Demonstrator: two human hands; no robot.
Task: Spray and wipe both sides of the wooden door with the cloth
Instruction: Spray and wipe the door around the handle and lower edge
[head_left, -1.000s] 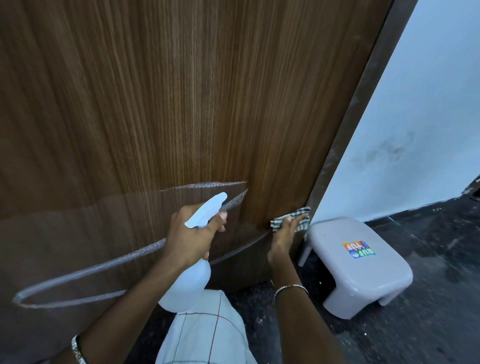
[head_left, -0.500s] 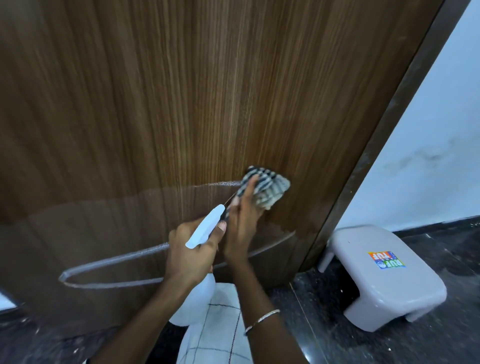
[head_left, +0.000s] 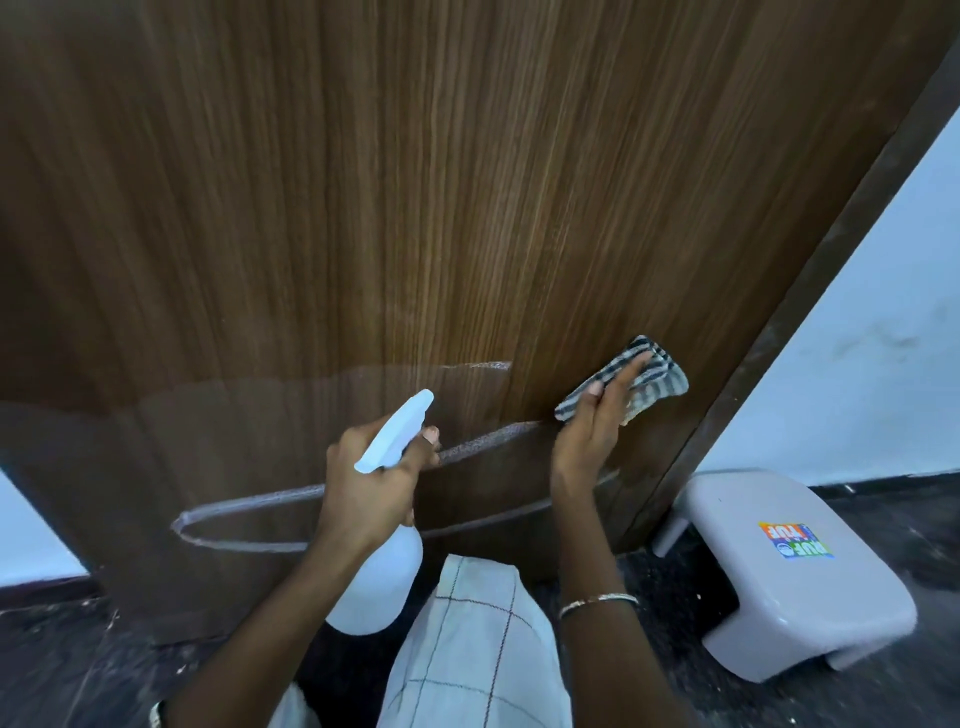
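Observation:
The wooden door (head_left: 467, 182) fills most of the head view, its brown grain running top to bottom and its lower part glossy. My right hand (head_left: 592, 436) presses a striped grey and black cloth (head_left: 649, 376) flat against the door near its right edge, low down. My left hand (head_left: 374, 488) grips a white spray bottle (head_left: 382, 571) by the neck, a finger on the trigger, with the nozzle aimed at the door. The bottle's body hangs below my fist.
A grey plastic stool (head_left: 789, 571) with a coloured sticker stands on the dark floor (head_left: 857, 691) at the right, close to the door's edge. A pale wall (head_left: 857, 338) lies behind it. My knee in checked white fabric (head_left: 478, 649) is below the hands.
My right hand has carried the cloth from the door's low right corner up to the middle, then back right and slightly down. The left hand keeps the spray bottle in about the same place.

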